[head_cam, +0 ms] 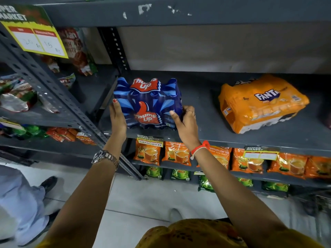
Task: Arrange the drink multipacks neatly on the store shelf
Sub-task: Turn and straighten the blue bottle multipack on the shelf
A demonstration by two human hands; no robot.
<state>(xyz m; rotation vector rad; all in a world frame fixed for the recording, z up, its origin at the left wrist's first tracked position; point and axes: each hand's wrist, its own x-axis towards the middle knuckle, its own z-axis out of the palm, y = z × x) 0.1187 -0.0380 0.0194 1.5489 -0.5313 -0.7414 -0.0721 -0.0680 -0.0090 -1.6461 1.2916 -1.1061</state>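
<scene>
A blue Thums Up multipack (147, 102) stands at the left end of the grey shelf (206, 135), near its front edge. My left hand (117, 117) presses against the pack's left side, and my right hand (185, 120) grips its right front corner. An orange Fanta multipack (259, 102) lies tilted on the same shelf, well to the right, apart from the blue pack. A dark object (326, 113) shows at the right edge of the shelf, mostly cut off.
A perforated grey upright (59, 97) slants down left of the blue pack. Orange tea packets (177, 153) and green packets (180, 174) fill the lower shelves. Snack bags (75, 49) sit in the left bay. Another person's legs and shoes (26, 203) are on the floor at left.
</scene>
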